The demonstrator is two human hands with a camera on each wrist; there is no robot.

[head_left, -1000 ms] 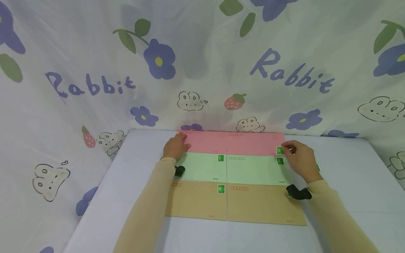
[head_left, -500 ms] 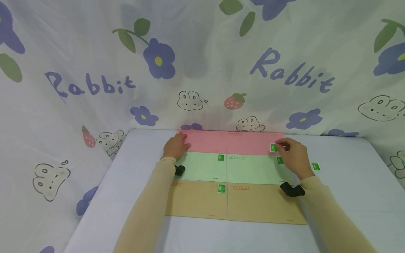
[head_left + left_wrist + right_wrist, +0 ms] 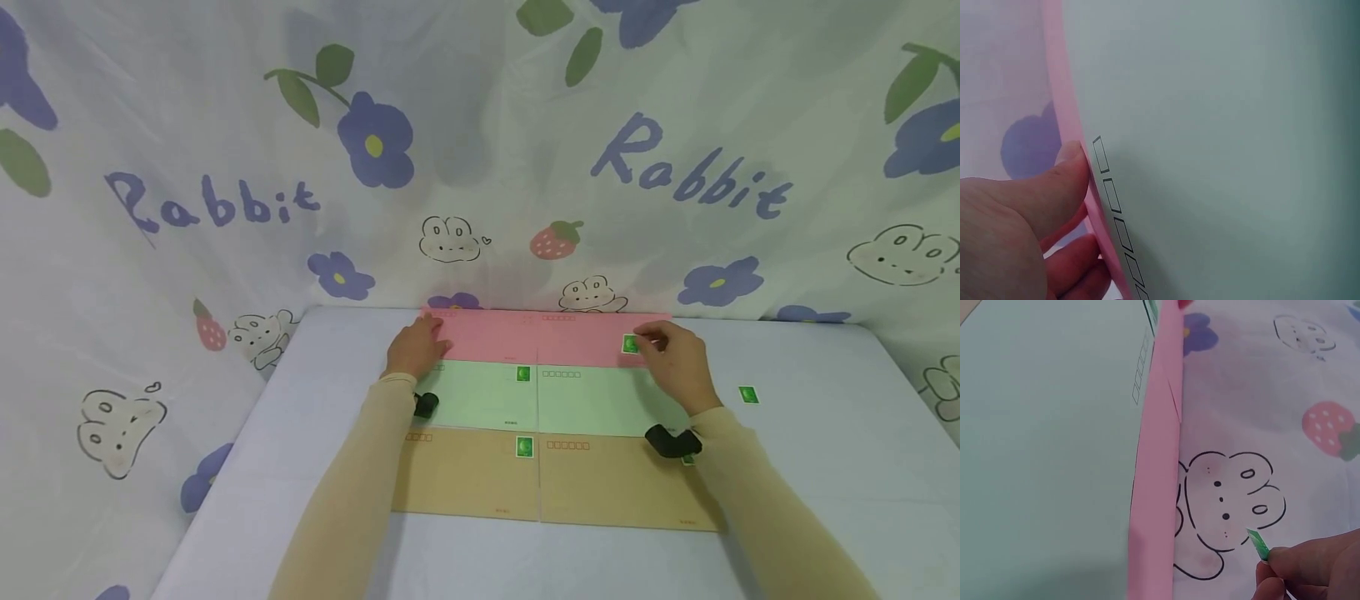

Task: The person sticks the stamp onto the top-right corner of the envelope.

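My left hand (image 3: 414, 348) rests at the left end of the left pink envelope (image 3: 487, 335). In the left wrist view its thumb (image 3: 1066, 187) and fingertips touch a pink edge beside a pale green envelope (image 3: 1222, 125). A small green postage stamp (image 3: 631, 343) is pinched between thumb and fingertips of my right hand (image 3: 678, 362), over the right pink envelope (image 3: 581, 342). Seen edge-on in the right wrist view, the stamp (image 3: 1259, 542) stands out from the fingertips. My right hand covers the upper right corner of the right green envelope (image 3: 592, 408).
Stamps mark the upper right of the left green envelope (image 3: 472, 408) and left brown envelope (image 3: 465, 483). On the right brown envelope (image 3: 622, 492), a stamp (image 3: 687, 459) is partly covered by my wrist. Another stamp (image 3: 748, 394) lies on the white table. A rabbit-print curtain (image 3: 495, 150) stands behind.
My right hand has moved left with the stamp, from the right end of the right pink envelope toward its middle. The loose stamp on the table has come into full view. My left hand stays put.
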